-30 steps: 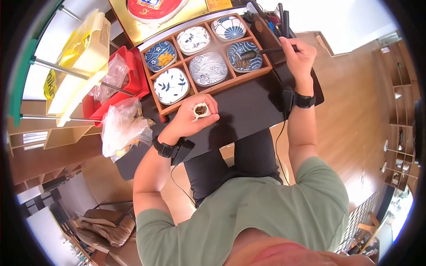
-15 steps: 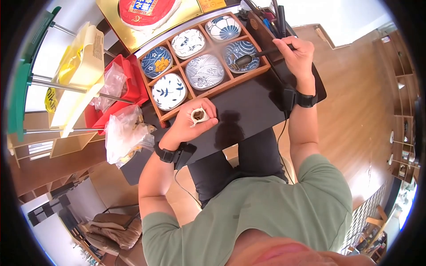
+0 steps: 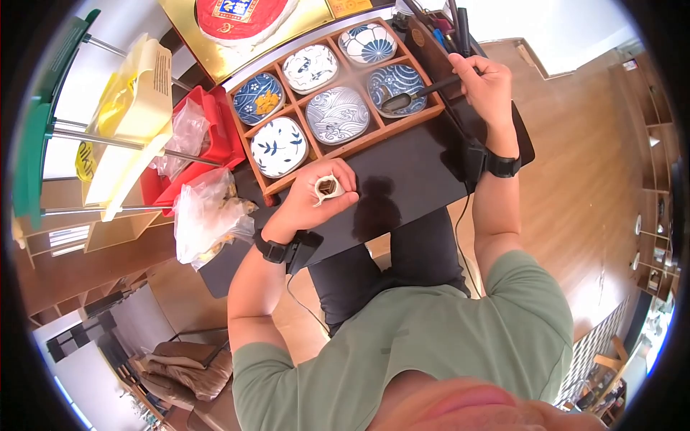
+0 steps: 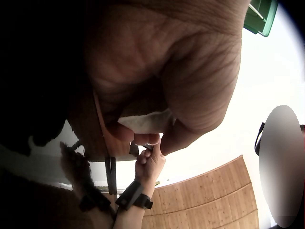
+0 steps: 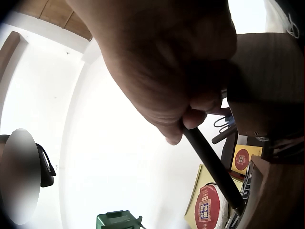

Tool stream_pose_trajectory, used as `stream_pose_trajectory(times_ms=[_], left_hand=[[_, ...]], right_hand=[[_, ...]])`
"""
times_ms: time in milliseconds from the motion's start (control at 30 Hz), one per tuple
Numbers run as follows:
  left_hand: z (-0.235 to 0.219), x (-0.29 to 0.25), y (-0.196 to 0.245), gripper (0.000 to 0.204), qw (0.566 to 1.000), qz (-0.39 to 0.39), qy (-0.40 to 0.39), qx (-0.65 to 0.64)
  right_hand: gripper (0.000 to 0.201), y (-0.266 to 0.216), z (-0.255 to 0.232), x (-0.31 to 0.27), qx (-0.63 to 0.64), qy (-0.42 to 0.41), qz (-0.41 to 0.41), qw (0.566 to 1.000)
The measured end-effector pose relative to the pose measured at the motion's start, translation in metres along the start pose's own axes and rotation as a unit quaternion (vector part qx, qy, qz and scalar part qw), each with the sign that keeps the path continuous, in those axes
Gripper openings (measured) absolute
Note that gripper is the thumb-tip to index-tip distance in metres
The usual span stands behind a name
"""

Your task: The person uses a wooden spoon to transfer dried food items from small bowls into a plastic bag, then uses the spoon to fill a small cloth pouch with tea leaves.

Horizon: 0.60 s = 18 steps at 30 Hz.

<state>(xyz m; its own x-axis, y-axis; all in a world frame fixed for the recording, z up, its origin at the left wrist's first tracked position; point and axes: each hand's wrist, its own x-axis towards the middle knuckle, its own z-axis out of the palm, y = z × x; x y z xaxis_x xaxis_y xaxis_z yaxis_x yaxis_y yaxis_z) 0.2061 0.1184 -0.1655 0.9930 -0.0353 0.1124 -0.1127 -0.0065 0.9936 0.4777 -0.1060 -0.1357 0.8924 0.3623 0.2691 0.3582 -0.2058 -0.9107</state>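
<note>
My left hand [image 3: 303,195] grips a small white cloth pouch [image 3: 316,192] near the tray's front edge; its mouth faces up, with brown bits inside. In the left wrist view, the pale pouch cloth [image 4: 147,122] shows between thumb and fingers. My right hand [image 3: 490,92] holds a dark spoon [image 3: 397,103] by its long handle. The spoon's bowl lies low in a blue wave-patterned dish [image 3: 407,75], beside some brown pieces. In the right wrist view the black handle [image 5: 212,162] slants down from the fingers.
A wooden divided tray [image 3: 352,149] carries several patterned dishes, one blue dish [image 3: 246,90] with orange-yellow pieces. Left of it stand red bins [image 3: 228,136] and a plastic bag [image 3: 208,215]. A brown box [image 3: 429,47] with pens stands at the back right. Behind lies a round red package [image 3: 233,11].
The spoon's bowl has moved from the middle of the blue dish toward its near side, covering more of the brown pieces. The left hand keeps its grip on the pouch.
</note>
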Motion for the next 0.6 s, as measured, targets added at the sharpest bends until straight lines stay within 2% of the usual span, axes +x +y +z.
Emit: stream_pose_trajectory(times_ms=[100,400,600], left_hand=[[0.000,0.000,0.000,0.017,1.000,0.001,0.000,-0.006],[-0.001,0.000,-0.001,0.018,1.000,0.012,-0.004,0.012],[-0.002,0.000,-0.006,0.018,1.000,0.014,-0.003,0.013]], right_hand=[[0.034,-0.004,0.001,0.000,-0.003,0.007,0.038,0.999],[0.037,-0.001,-0.002,0.001,0.022,0.019,0.069,0.997],[0.034,-0.015,0.002,-0.002,0.069,0.048,0.047,0.995]])
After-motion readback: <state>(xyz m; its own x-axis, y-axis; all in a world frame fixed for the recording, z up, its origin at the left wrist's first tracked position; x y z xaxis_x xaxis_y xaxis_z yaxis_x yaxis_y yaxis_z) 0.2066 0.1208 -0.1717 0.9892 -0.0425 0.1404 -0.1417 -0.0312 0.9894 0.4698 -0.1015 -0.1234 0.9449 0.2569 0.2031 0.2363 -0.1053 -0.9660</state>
